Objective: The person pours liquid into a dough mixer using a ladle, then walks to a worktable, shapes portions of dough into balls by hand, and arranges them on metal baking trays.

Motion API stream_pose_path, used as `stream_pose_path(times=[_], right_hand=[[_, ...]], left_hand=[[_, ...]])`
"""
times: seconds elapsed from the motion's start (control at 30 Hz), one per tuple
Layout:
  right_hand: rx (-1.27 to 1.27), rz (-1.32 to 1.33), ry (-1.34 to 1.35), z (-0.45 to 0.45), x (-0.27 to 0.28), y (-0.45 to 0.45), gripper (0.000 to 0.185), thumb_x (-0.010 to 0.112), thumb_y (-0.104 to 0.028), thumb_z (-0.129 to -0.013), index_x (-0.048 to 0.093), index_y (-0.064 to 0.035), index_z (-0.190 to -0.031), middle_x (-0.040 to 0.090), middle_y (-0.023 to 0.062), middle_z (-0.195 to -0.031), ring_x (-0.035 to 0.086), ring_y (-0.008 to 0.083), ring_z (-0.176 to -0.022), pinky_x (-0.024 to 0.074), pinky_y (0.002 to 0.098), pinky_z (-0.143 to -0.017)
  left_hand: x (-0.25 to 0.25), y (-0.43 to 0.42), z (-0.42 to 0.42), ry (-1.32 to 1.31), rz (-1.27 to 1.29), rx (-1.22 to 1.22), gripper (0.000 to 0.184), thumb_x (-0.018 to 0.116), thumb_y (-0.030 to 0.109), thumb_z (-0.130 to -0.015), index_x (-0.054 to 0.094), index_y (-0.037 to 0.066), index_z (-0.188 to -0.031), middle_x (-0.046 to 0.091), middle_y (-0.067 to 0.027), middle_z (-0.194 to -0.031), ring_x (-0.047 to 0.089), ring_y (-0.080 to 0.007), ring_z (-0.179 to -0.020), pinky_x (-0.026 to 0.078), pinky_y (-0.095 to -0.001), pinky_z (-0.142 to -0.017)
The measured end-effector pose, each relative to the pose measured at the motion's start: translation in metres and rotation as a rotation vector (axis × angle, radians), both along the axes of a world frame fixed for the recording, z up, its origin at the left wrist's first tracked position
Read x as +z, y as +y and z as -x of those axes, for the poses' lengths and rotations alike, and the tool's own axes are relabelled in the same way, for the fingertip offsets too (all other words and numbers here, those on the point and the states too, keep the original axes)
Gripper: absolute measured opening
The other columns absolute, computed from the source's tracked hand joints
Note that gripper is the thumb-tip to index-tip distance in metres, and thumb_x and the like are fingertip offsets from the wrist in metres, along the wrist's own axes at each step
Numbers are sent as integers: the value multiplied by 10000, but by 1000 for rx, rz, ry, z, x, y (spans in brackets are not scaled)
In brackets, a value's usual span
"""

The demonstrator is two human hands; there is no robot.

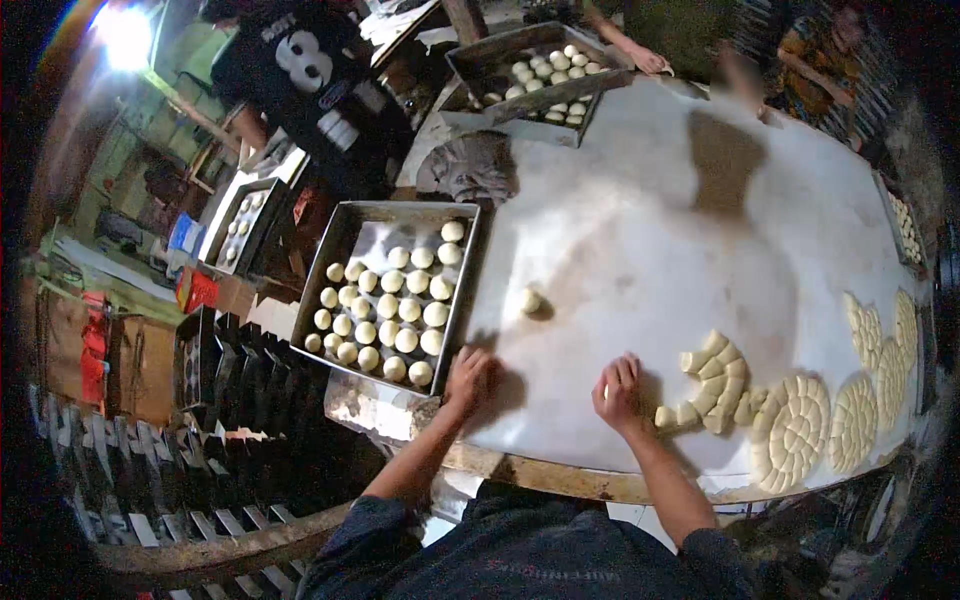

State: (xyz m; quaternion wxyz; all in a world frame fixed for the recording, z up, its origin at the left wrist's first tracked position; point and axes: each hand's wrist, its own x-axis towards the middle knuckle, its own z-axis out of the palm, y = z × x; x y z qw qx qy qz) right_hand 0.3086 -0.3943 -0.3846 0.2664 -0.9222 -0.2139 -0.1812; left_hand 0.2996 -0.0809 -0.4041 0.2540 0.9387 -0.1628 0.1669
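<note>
Along the pale, flour-dusted bench's [620, 250] near edge, the left hand [473, 378] and right hand [620, 388] curl loosely; whether either holds anything is hidden. Beyond them, between the two, sits one round, cream-coloured dough ball [529, 300]. Thick, pale cut dough pieces [715, 380] lie just right of the right hand; a rectangular metal tray [372, 238] of dough balls occupies the bench's left edge.

Two hands [475, 380] [618, 392], one lone dough ball [528, 300], one near tray [375, 212] with over two dozen balls [409, 309]
</note>
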Motion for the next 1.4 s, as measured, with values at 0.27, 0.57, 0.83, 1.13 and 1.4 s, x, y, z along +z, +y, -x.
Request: stream_pose_path(times=[0.27, 0.57, 0.83, 1.13, 1.4], right_hand=[[-67, -47, 162, 67, 15, 65, 79, 542, -11, -776, 524, 14, -849, 540, 185, -898, 522, 399, -930, 389, 516, -967], [-571, -464, 991, 13, 79, 65, 206, 541, -175, -907, 620, 5, -968, 594, 83, -931, 579, 117, -824, 568, 316, -697], [185, -396, 37, -198, 125, 335, 281, 701, -93, -740, 602, -15, -990, 608, 148, -995, 619, 317, -913, 505, 367, -790], [13, -268, -175, -154, 59, 259, 185, 675, -111, -716, 642, -29, -879, 639, 148, -906, 589, 334, -945, 434, 456, -874], [-1132, -796, -248, 64, 20, -36, 172, 585, -161, -896, 550, -13, -817, 476, -10, -703, 408, 95, -648, 362, 255, -596]], left_hand=[[4, -63, 39, 456, 320, -289, 426, 485, 20, -798, 478, 16, -1224, 516, -189, -1184, 508, -341, -1074, 428, -399, -961], [80, 128, -112, 158, 356, -118, 332, 483, 43, -893, 486, 39, -1225, 511, -178, -1161, 541, -353, -1012, 470, -389, -884], [31, 235, -257, 144, 285, -16, 576, 713, 189, -731, 488, 20, -1233, 531, -220, -1106, 496, -434, -1063, 431, -454, -908], [140, 200, -128, 106, 312, 363, 478, 685, 115, -732, 511, 38, -1171, 545, -176, -1052, 517, -368, -1001, 418, -446, -885], [81, -47, -40, 657, 256, -555, 355, 740, 224, -765, 643, 89, -1078, 647, -153, -990, 656, -259, -837, 531, -347, -733]])
